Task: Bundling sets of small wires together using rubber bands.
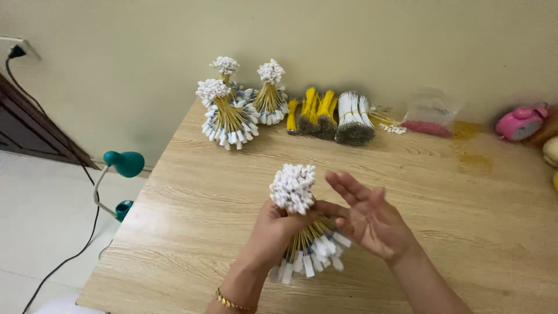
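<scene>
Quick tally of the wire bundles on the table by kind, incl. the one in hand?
Yellow-wire bundles with white connector heads and white tags: 4 (three by the wall, one gripped in the left hand at)
Plain yellow wire bundles: 3
White wire bundle: 1
Total: 8

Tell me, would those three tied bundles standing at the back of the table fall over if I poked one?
Probably. Each standing bundle rests on a flared skirt of white tabs, which steadies it a bit, but the white tips form a wide head on a narrow yellow waist. They look light, so a poke would likely slide or tip one on the smooth wooden table.
</scene>
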